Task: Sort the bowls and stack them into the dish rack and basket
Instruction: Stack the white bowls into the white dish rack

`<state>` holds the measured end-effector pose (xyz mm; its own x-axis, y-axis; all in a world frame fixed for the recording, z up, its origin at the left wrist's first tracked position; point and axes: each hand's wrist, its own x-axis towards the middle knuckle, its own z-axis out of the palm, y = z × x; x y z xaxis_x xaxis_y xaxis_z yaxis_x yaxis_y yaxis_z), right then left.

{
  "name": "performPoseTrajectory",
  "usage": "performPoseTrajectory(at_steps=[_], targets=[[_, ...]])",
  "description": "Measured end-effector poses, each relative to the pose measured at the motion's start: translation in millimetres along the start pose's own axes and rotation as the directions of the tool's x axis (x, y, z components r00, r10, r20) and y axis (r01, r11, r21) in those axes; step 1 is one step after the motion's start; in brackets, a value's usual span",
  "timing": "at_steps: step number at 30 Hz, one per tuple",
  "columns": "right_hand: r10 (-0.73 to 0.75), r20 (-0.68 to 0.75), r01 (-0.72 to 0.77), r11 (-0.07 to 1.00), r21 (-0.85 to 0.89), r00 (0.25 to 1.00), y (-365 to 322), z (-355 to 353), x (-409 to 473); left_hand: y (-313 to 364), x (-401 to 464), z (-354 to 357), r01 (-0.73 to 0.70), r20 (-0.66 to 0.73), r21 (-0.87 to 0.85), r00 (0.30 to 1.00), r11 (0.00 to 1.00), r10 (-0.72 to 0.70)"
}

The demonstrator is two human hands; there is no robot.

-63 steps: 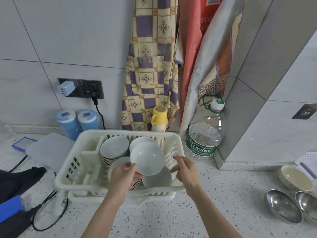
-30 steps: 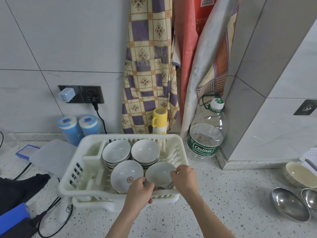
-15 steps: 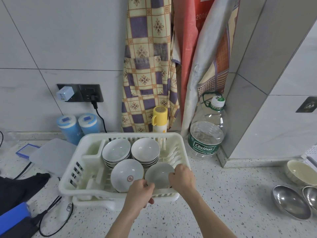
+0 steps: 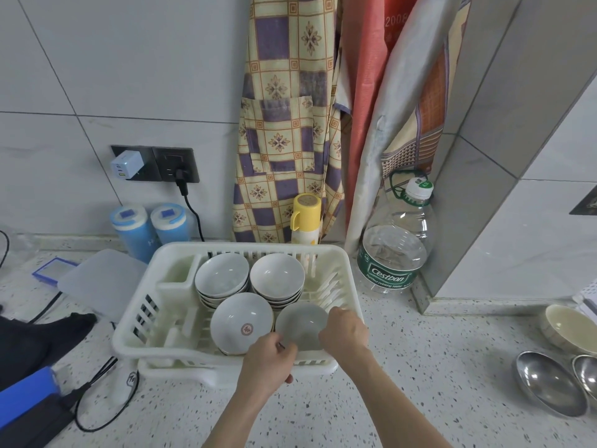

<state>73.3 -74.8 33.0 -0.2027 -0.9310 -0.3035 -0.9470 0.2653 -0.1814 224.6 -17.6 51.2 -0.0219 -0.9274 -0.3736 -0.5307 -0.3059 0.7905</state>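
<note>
Change since before: both hands have come lower into the rack with the grey bowl; two seconds ago the left hand held a white bowl up above the stacks, and now that bowl sits on the far right stack.
Left hand (image 4: 268, 360): closed on the near rim of the grey bowl (image 4: 300, 323), fingers curled over the near wall of the rack.
Right hand (image 4: 344, 329): closed on the right rim of the same grey bowl.
Grey bowl: inside the dish rack (image 4: 135, 342), in the near right place, just beside the bowl with the red mark (image 4: 241, 321); if it already rests on the rack floor I cannot tell.
Far stacks: the left stack (image 4: 222, 279) and the right stack (image 4: 277, 278) stand side by side at the far part of the rack, each with several bowls nested.
Rack position: on the speckled counter (image 4: 420, 367), near the wall, with a yellow flask (image 4: 306, 218) behind it and a large water bottle (image 4: 395, 250) to its right.
Waiting bowls: one cream bowl (image 4: 570, 328) and two metal bowls (image 4: 549, 381) lie on the counter far to the right, well apart from the rack.
</note>
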Motion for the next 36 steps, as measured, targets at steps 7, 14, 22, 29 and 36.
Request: performPoseTrajectory(at_steps=[7,14,22,29,36], targets=[[-0.010,-0.153,-0.002,0.997,-0.077,0.988,-0.3,10.7,-6.8,-2.0,-0.4,4.3,0.005,0.002,-0.039,1.000,0.999,-0.005],[-0.080,-0.139,0.066,0.993,-0.101,0.987,3.0,10.9,-5.1,-6.0,1.8,7.0,0.012,-0.006,-0.100,1.000,0.995,-0.012],[-0.237,-0.151,0.229,0.971,-0.068,0.960,5.4,9.6,-12.9,-6.8,4.8,12.5,0.089,0.000,-0.147,0.996,0.985,-0.090],[-0.400,-0.312,0.505,0.615,0.605,0.862,40.7,0.6,-28.7,-4.7,-20.0,31.9,-0.017,-0.269,-0.248,0.962,0.969,-0.052],[-0.432,-0.087,0.302,0.459,0.835,0.897,143.2,-9.4,-54.2,13.1,-58.9,92.9,-0.102,-0.513,-0.497,0.836,0.862,-0.197]])
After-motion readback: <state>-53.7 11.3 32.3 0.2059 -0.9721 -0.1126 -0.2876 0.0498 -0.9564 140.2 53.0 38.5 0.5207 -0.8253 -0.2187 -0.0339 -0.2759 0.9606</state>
